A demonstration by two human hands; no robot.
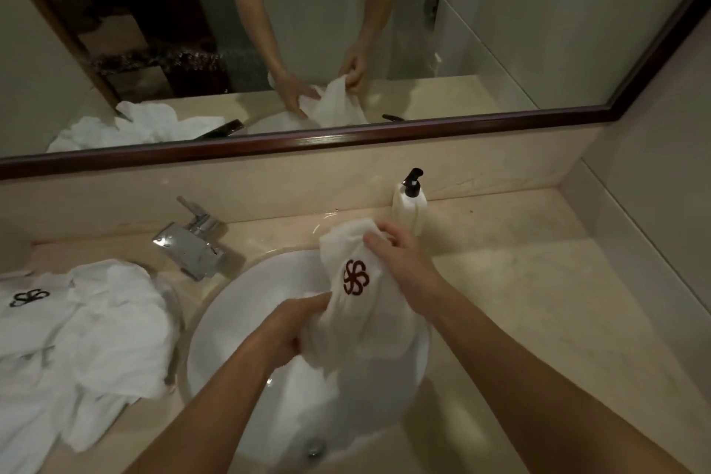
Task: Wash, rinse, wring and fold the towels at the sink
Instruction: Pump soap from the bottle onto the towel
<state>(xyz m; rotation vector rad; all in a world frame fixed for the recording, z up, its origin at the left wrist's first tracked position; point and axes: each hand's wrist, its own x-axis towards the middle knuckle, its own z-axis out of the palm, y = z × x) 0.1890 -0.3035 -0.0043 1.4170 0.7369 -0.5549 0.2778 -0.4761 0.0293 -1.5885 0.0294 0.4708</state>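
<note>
The person holds one white towel [358,304] bunched up over the sink [231,339], which is set into the table near its front edge. The right hand [404,262] grips the upper end of the cloth, its fingers [379,239] curled round the gathered fabric; the left hand [296,323] clutches the lower part, fingers wrapped into the folds just above the basin. The pose suggests wringing or scrubbing, though which of the two cannot be told. No water runs from the faucet [192,246] at the sink's back left.

The held towel is crumpled into a thick roll with a dark red pinwheel logo facing up. It looks limp and heavy, probably wet.

A pile of towels [77,335] lies rumpled toward the table's left edge, one showing a dark logo; none is folded. So the task seems early to midway: one towel in hand, folding not yet done, the pile likely waiting. A soap dispenser [409,204] stands against the back edge, just behind the right hand.
</note>
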